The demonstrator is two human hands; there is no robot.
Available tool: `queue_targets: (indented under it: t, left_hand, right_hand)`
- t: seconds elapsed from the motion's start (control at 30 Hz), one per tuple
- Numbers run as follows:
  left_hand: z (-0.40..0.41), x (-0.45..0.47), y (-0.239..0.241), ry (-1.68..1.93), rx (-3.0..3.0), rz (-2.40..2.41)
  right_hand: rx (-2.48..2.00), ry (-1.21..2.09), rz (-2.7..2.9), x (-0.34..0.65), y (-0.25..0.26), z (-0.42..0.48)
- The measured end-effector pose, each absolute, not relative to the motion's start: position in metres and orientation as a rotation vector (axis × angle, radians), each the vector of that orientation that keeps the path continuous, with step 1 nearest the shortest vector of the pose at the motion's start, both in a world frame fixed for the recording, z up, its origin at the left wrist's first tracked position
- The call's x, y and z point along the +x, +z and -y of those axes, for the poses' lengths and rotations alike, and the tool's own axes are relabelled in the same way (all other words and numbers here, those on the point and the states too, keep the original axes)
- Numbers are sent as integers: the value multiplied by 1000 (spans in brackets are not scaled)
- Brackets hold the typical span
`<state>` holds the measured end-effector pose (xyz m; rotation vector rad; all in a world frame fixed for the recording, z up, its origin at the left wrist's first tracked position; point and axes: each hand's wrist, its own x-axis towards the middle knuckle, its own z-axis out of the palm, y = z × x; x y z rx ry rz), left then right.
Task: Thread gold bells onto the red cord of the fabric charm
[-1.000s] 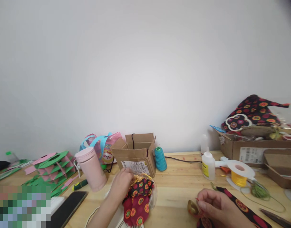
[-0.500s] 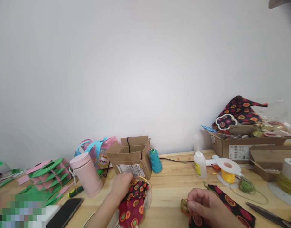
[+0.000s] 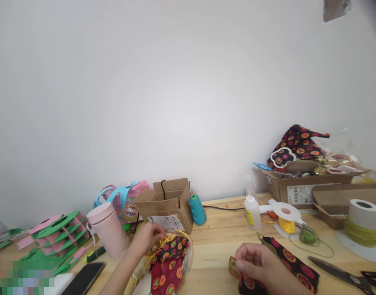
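Note:
My left hand (image 3: 145, 241) reaches into a clear bag (image 3: 188, 258) stuffed with dark and red patterned fabric pieces (image 3: 169, 262). Its fingers are pinched among yellow strands (image 3: 155, 252) at the bag's top. My right hand (image 3: 258, 264) is closed near the table's front edge, pinching a small gold and red trinket (image 3: 233, 267) against a strip of black patterned fabric (image 3: 294, 262). The strip trails off to the right across the wooden table (image 3: 218, 241).
A small open cardboard box (image 3: 168, 205), teal thread cone (image 3: 196, 209), pink cup (image 3: 108, 229) and green-pink paper pieces (image 3: 57, 235) stand left. Glue bottle (image 3: 252, 211), yellow thread spool (image 3: 286, 219), green cord spool (image 3: 362, 223), scissors (image 3: 344, 275) and a fabric-filled box (image 3: 301, 180) are right.
The view has swung right, bringing the green cord spool and scissors into sight. My left hand has shifted from the bag's top edge to the yellow strands. My right hand keeps its pinch.

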<state>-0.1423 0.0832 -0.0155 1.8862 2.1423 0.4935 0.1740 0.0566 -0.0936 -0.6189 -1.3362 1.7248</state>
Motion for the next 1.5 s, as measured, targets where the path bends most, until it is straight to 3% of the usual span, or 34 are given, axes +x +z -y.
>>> queue_targets:
  t: [0.23, 0.37, 0.57, 0.73, 1.0, 1.27, 1.5]
  left_hand:
    - [-76, -147, -3, 1244, 1346, -1810]
    - [-61, -110, 0, 1428, 1077, -1547]
    - [-48, -8, -23, 1304, 498, -987]
    - [-51, 38, -47, 1179, 251, -852]
    - [-52, 41, -64, 1142, 108, -874]
    - [-46, 36, -65, 981, 52, -831]
    - [-44, 43, -68, 1066, 191, -860]
  right_hand:
    - [-645, 1701, 1314, 175, -95, -58]
    - [-653, 1694, 1287, 174, -93, -56]
    - [-663, 1599, 1182, 178, -77, -59]
    - [-802, 1417, 1160, 188, -62, -63]
    - [-877, 1437, 1155, 178, -77, -58]
    - [-1035, 1187, 1262, 180, -68, -50]
    - [-1013, 1221, 1338, 180, -66, -48]
